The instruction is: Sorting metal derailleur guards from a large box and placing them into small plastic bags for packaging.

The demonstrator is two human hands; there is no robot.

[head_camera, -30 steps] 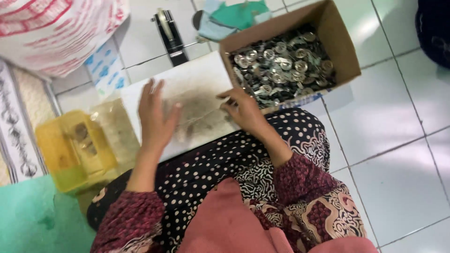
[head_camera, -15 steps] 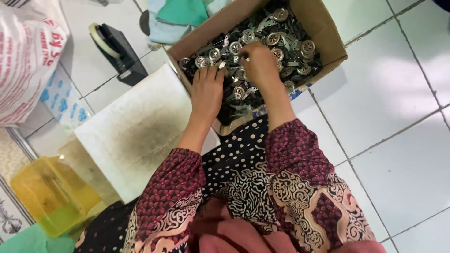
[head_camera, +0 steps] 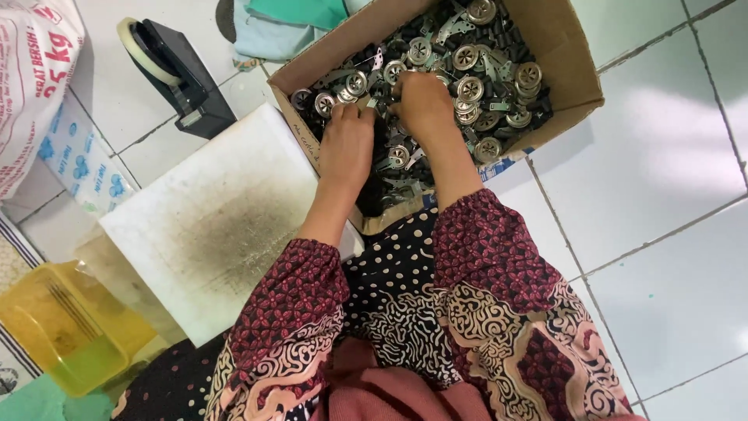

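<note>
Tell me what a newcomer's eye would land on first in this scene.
First, the open cardboard box at top centre, heaped with round metal discs and dark small parts, with the left hand and right hand both dug into the pile. Next, the stained white board lying beside the box to the left, on the person's lap. Then the yellow plastic tub at lower left and the black tape dispenser on the tiles at upper left.

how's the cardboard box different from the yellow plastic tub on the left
The cardboard box is brown and opaque; the yellow tub is see-through plastic. The box is heaped with round metal parts and black pieces, while the tub looks nearly bare, with a few thin rods. Both the left hand and right hand are in the box; neither is near the tub. Both are open-topped and on the tiled floor.
</note>
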